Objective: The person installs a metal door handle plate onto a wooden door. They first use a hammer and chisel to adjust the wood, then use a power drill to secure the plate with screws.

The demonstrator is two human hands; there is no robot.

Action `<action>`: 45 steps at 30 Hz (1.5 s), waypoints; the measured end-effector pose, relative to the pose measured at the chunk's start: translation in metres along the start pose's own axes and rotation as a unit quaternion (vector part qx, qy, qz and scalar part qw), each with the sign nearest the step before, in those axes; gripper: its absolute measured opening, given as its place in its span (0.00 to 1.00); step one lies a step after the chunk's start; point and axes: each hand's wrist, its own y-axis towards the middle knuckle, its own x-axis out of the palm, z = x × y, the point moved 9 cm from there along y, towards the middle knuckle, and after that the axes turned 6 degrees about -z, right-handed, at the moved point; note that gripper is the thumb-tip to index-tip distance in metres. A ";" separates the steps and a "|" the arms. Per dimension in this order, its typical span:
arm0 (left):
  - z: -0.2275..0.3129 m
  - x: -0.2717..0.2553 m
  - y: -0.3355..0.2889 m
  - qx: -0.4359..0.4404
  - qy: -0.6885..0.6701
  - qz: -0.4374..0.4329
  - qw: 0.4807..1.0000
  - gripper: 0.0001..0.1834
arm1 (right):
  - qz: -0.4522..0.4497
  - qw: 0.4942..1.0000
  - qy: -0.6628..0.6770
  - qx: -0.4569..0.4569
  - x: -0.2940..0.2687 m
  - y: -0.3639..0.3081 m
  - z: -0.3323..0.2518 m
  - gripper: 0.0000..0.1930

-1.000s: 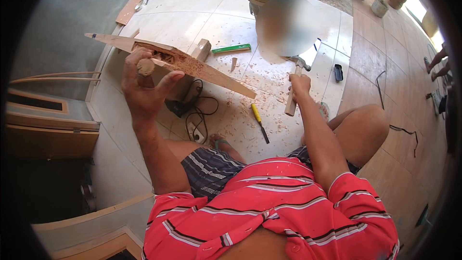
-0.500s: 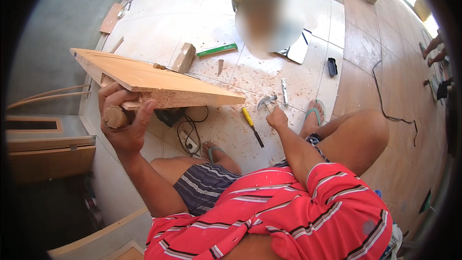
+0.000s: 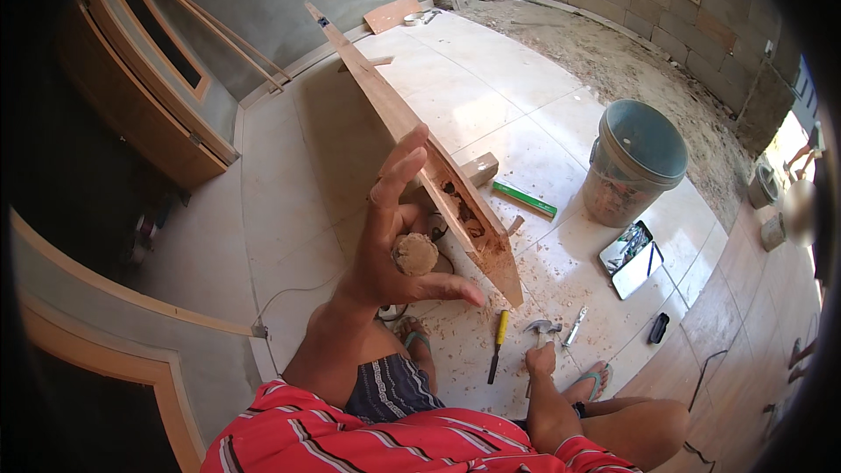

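My left hand [image 3: 372, 232] is raised beside the wooden door panel [image 3: 381, 92], apart from its edge as far as I can see. Its thumb and upper fingers are stretched out, while a round-ended piece of wood [image 3: 415, 255] sits in the palm; the rest of that piece is hidden. The panel stands on edge, its narrow side upward, with a rough recess [image 3: 460, 210] holding shavings near the close end. Low by my foot, my right hand [image 3: 540, 357] is closed round the handle of a claw hammer [image 3: 544, 327]. A yellow-handled chisel [image 3: 500, 337] lies left of it.
Wood shavings litter the tiles. A wooden block [image 3: 480, 168] touches the panel, with a green box [image 3: 524, 199] nearby. Farther right are a large bucket [image 3: 635, 162], an open case of small tools [image 3: 632, 258] and a black case [image 3: 659, 328]. A folding rule [image 3: 575, 326] lies by the hammer.
My left hand has come off the panel's end and its fingers have spread, the round wood still in the palm. The panel now shows its narrow edge. The view has turned; the person near the bucket is gone.
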 end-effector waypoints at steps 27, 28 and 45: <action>-0.038 -0.039 -0.024 -0.134 0.036 0.177 0.974 0.18 | 0.058 0.997 -0.036 -0.039 0.019 0.017 -0.026 0.23; -0.038 -0.034 -0.027 -0.134 0.024 0.173 0.976 0.18 | 0.058 0.997 -0.031 -0.035 0.022 0.010 -0.019 0.23; -0.043 -0.025 -0.025 -0.125 -0.056 0.156 0.978 0.22 | 0.040 0.996 -0.028 -0.069 0.028 0.025 -0.010 0.16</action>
